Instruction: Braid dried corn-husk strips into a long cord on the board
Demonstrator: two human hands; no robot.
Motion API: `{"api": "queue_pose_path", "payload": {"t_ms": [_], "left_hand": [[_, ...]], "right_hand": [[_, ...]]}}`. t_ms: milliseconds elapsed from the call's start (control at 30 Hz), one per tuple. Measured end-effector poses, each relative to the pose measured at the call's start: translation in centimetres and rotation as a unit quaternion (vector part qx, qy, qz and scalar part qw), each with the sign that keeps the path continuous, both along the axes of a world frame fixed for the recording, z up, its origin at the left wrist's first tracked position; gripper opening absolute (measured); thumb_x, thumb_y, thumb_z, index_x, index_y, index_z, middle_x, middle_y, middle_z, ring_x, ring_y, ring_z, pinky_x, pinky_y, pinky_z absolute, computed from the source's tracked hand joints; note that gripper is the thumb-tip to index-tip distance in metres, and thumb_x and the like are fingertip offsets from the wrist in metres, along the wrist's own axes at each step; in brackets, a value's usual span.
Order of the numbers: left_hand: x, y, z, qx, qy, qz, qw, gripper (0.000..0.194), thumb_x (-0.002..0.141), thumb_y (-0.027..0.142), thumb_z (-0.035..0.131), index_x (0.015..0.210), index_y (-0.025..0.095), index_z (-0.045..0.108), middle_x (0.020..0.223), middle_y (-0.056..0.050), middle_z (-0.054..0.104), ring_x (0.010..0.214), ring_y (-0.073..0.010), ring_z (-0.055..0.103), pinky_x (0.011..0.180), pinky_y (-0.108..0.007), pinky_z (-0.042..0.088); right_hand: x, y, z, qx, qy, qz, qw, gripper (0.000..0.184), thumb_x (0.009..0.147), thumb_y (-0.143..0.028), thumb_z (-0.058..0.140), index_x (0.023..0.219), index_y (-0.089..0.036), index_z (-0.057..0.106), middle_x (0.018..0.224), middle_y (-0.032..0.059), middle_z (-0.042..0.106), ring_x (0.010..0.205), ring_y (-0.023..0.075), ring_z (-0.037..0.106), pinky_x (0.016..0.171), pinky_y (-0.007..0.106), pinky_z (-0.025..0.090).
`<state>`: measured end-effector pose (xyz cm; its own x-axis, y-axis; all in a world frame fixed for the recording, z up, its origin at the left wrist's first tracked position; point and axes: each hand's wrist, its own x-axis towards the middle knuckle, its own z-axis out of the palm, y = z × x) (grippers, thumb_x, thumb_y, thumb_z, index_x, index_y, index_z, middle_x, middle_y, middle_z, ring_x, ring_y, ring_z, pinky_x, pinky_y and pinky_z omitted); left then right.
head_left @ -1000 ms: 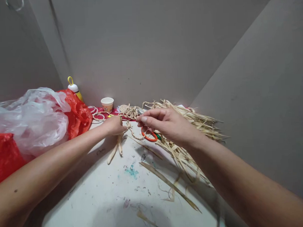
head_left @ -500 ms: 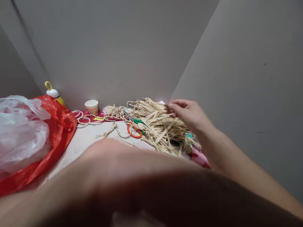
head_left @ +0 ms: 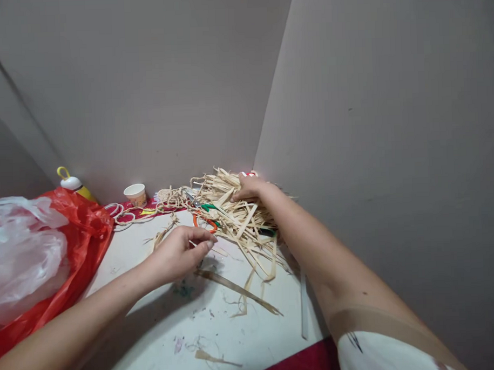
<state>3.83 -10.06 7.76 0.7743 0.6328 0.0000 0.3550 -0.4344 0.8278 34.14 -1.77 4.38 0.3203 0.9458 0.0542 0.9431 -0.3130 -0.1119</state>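
My right hand [head_left: 250,187] reaches into the pile of dry straw strips [head_left: 218,181] at the back right of the white tabletop [head_left: 228,334]. Its thumb and fingers close on some strips; part of the fingers is hidden behind them. My left hand [head_left: 183,254] hovers over the tabletop in front of the pile, fingers loosely curved, a small gap to the thumb and nothing visible between them. Beyond it lies a knotted straw cord [head_left: 163,231], partly covered by the hand. Scissor handles, orange [head_left: 208,225] and green [head_left: 209,207], stick out beside the pile.
Red and white plastic bags [head_left: 90,220] bulge at the left. Along the back stand a yellow-and-white bottle [head_left: 71,184] and a paper cup [head_left: 135,196], near white cord loops [head_left: 118,215]. A loose straw strip [head_left: 240,291] lies in front. Grey walls [head_left: 330,149] close off the back and right.
My left hand has let go of the straw cord and moved right, toward the pile. My right hand has moved from beside the cord into the straw. The view has turned right.
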Motion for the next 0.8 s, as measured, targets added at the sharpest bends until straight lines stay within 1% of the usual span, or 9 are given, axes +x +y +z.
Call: {"api": "queue_pose_path", "payload": {"t_ms": [100, 167, 267, 333, 500, 567, 667, 733, 800], "left_hand": [[2.5, 2.5, -3.0, -0.015, 0.005, -0.007, 1.000, 0.018, 0.078, 0.024, 0.055, 0.082, 0.014, 0.068, 0.077, -0.002, 0.068, 0.072, -0.0142, 0.059, 0.069, -0.025, 0.045], [3.8, 3.5, -4.1, -0.063, -0.008, -0.020, 0.998, 0.014, 0.076, 0.023, 0.056, 0.076, 0.014, 0.066, 0.070, 0.000, 0.063, 0.065, -0.0116, 0.054, 0.064, -0.023, 0.043], [5.3, 4.2, -4.5, -0.095, 0.000, -0.016, 0.995, 0.009, 0.071, 0.020, 0.060, 0.070, 0.014, 0.066, 0.059, 0.003, 0.057, 0.054, -0.0088, 0.047, 0.054, -0.021, 0.039], [6.2, 4.6, -4.4, -0.117, 0.003, 0.000, 0.993, 0.006, 0.068, 0.018, 0.063, 0.071, 0.013, 0.066, 0.057, 0.003, 0.057, 0.051, -0.0087, 0.048, 0.051, -0.021, 0.038], [8.8, 5.9, -4.5, -0.196, -0.025, 0.065, 0.978, 0.010, 0.074, 0.016, 0.060, 0.084, 0.014, 0.062, 0.058, 0.001, 0.059, 0.049, -0.0088, 0.051, 0.050, -0.021, 0.043], [10.1, 6.3, -4.6, -0.231, -0.042, 0.078, 0.969, 0.012, 0.077, 0.015, 0.057, 0.088, 0.013, 0.060, 0.061, 0.000, 0.060, 0.051, -0.0090, 0.055, 0.052, -0.021, 0.046], [11.6, 6.4, -4.6, -0.271, -0.066, 0.092, 0.956, 0.026, 0.078, 0.013, 0.058, 0.104, 0.013, 0.055, 0.067, -0.001, 0.061, 0.055, -0.0094, 0.058, 0.054, -0.022, 0.049], [11.9, 6.4, -4.7, -0.291, -0.076, 0.096, 0.949, 0.037, 0.079, 0.012, 0.057, 0.115, 0.014, 0.049, 0.070, -0.001, 0.063, 0.056, -0.0097, 0.060, 0.056, -0.023, 0.051], [11.4, 6.6, -4.7, -0.305, -0.073, 0.095, 0.945, 0.038, 0.081, 0.013, 0.055, 0.118, 0.014, 0.047, 0.068, -0.002, 0.065, 0.056, -0.0113, 0.062, 0.057, -0.025, 0.052]], "right_hand": [[-0.6, 0.4, -0.1, -0.003, -0.014, 0.004, 1.000, 0.090, 0.053, -0.046, 0.078, 0.130, -0.011, 0.047, 0.120, 0.0207, 0.060, 0.110, 0.0327, 0.056, 0.087, 0.038, 0.043], [-1.0, 0.6, -0.2, 0.003, -0.023, 0.008, 1.000, 0.072, 0.059, -0.038, 0.075, 0.123, -0.012, 0.054, 0.115, 0.0188, 0.063, 0.105, 0.0305, 0.059, 0.083, 0.035, 0.045], [-1.4, 0.6, 0.1, 0.021, -0.035, 0.008, 0.999, 0.041, 0.070, -0.028, 0.066, 0.109, -0.014, 0.064, 0.106, 0.0168, 0.067, 0.097, 0.0277, 0.063, 0.078, 0.032, 0.046], [-1.4, 0.6, 0.7, 0.050, -0.048, 0.007, 0.998, 0.033, 0.076, -0.023, 0.058, 0.108, -0.015, 0.065, 0.106, 0.0167, 0.067, 0.097, 0.0269, 0.062, 0.079, 0.033, 0.044], [-0.9, 0.2, 3.1, 0.145, -0.088, 0.014, 0.985, 0.038, 0.083, -0.019, 0.045, 0.120, -0.010, 0.054, 0.117, 0.0211, 0.058, 0.108, 0.0309, 0.052, 0.089, 0.039, 0.038], [-1.0, -0.2, 3.3, 0.173, -0.100, 0.022, 0.980, 0.041, 0.088, -0.017, 0.037, 0.126, -0.006, 0.047, 0.122, 0.0244, 0.052, 0.115, 0.0337, 0.045, 0.094, 0.044, 0.032], [-1.7, -1.3, 2.1, 0.170, -0.103, 0.055, 0.979, 0.044, 0.090, -0.014, 0.029, 0.131, -0.006, 0.042, 0.126, 0.0259, 0.047, 0.120, 0.0355, 0.039, 0.097, 0.048, 0.027], [-2.2, -2.4, 0.5, 0.129, -0.089, 0.094, 0.983, 0.047, 0.086, -0.018, 0.042, 0.132, -0.009, 0.045, 0.122, 0.0239, 0.052, 0.116, 0.0345, 0.044, 0.096, 0.046, 0.030], [-2.6, -3.6, -0.8, 0.075, -0.063, 0.134, 0.986, 0.055, 0.078, -0.024, 0.057, 0.130, -0.010, 0.049, 0.117, 0.0214, 0.058, 0.108, 0.0318, 0.052, 0.091, 0.040, 0.038]]}}
